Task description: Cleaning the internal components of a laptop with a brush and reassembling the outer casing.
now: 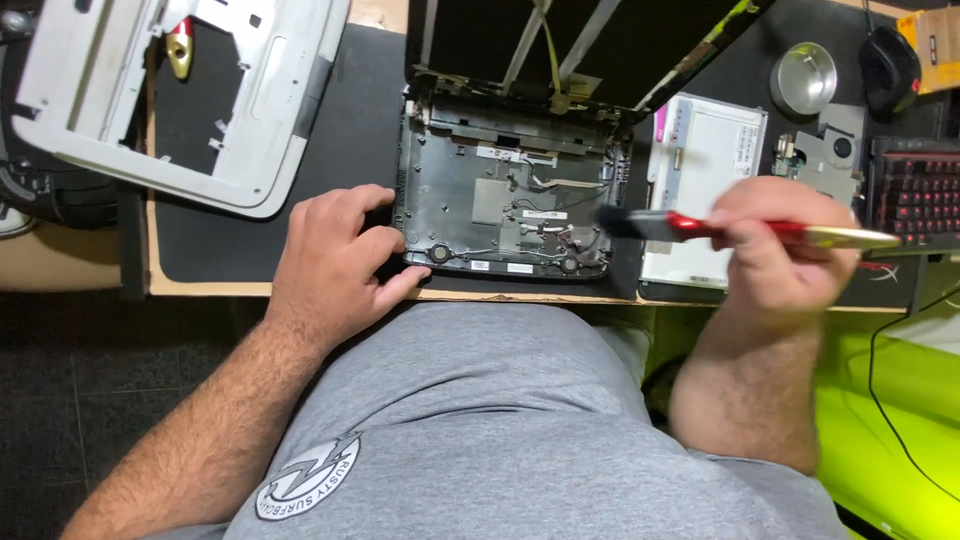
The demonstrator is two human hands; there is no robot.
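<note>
Counter [230, 285]: a wooden top carried a dark mat [200, 225], on which the stripped-down work was spread.
Laptop base [505, 190]: the opened dark shell lay at the centre of the mat, its inner wiring and plates exposed, directly ahead of the person and between the two hands.
Grey frame [260, 120]: a pale plastic bezel rested at an angle to the upper left, well apart from both hands.
White panel [700, 160]: a flat white-backed part lay just right of the laptop base, beneath the raised brush.
Keyboard [915, 195]: red-lit keys showed at the right edge, beside a dark mouse [888, 65] and a round metal tin [803, 78].
Left hand [335, 260]: it lay palm down, fingers loosely spread and holding nothing, with the fingertips touching the near left corner of the laptop base.
Right hand [775, 250]: it was closed around the brush handle, raised over the base's right edge.
Brush [690, 226]: red-handled and blurred, its dark bristles pointed left at the base's right rim; contact could not be made out.
</note>
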